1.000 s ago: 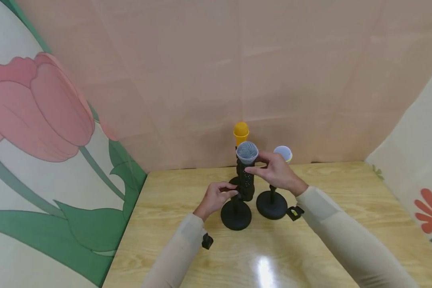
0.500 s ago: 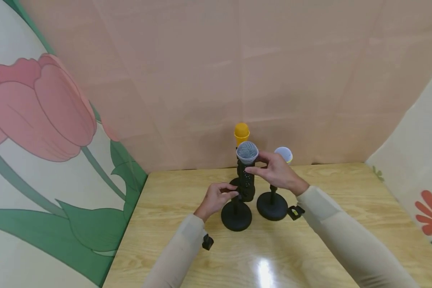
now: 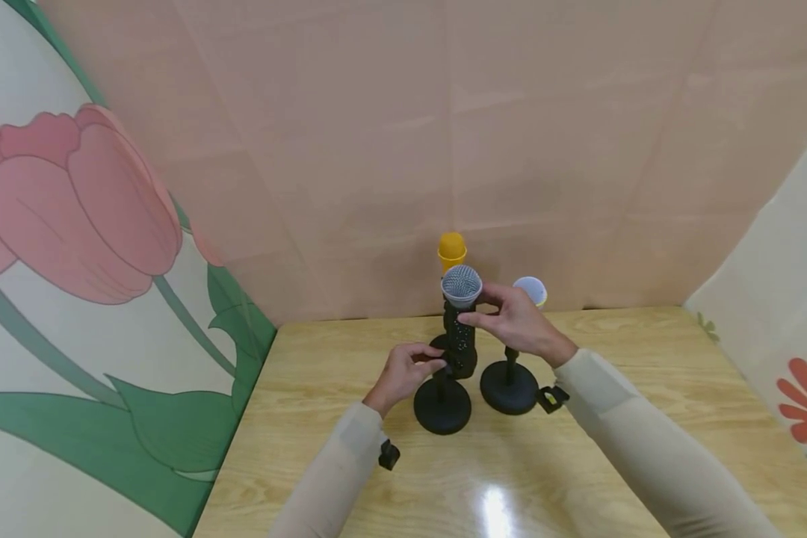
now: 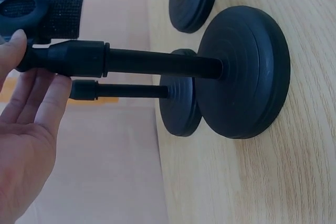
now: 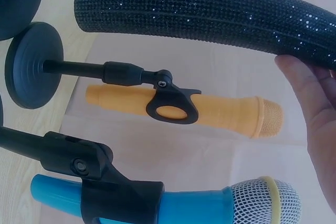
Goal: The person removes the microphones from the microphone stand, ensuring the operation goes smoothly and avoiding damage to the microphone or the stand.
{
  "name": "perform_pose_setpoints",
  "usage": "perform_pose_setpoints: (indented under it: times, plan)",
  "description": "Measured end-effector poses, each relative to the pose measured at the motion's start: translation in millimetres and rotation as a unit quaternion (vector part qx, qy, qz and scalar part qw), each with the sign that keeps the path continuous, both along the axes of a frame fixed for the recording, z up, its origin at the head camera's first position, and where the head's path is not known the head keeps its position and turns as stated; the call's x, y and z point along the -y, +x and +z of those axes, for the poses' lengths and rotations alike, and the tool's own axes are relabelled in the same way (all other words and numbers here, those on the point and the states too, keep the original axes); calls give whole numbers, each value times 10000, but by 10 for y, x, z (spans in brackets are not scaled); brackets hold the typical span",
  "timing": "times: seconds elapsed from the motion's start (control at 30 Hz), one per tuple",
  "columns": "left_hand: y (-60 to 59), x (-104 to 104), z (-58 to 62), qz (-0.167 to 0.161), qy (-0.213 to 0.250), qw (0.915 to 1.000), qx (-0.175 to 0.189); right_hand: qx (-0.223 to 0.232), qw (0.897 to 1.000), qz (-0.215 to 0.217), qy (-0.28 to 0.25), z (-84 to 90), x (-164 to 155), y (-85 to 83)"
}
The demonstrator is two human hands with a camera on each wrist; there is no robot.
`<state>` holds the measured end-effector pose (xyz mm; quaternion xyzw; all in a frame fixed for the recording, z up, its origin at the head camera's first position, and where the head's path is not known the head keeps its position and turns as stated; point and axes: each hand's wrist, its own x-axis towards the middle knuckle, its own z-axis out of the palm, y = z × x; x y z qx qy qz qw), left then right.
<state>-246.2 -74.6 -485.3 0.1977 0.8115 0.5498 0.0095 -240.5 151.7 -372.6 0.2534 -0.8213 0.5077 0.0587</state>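
Observation:
A black glittery microphone (image 3: pixel 462 340) with a silver mesh head stands nearly upright in the clip of a black round-based stand (image 4: pixel 157 62). Just below the mesh head, my right hand (image 3: pixel 519 323) holds the microphone between thumb and fingers; the right wrist view shows the fingertips against its sparkling body (image 5: pixel 184 11). Lower down, my left hand (image 3: pixel 403 373) pinches the top of that stand by the clip joint, with thumb on one side and fingers on the other in the left wrist view. The clip is partly cut off in both wrist views.
Behind stands a yellow-orange microphone (image 5: pixel 226 111) clipped in its own black stand. To the right, a blue microphone (image 5: pixel 194 203) with a pale mesh head sits in another stand, whose round base (image 3: pixel 509 388) is close by. A pink backdrop rises behind the wooden table (image 3: pixel 323 373).

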Motion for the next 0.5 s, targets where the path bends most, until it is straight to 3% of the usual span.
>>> perform_pose_setpoints:
  times: [0.5]
  plan:
    - [1,-10,5,16,-72,10000,37,-114,9999,81,34,-2,0,-5]
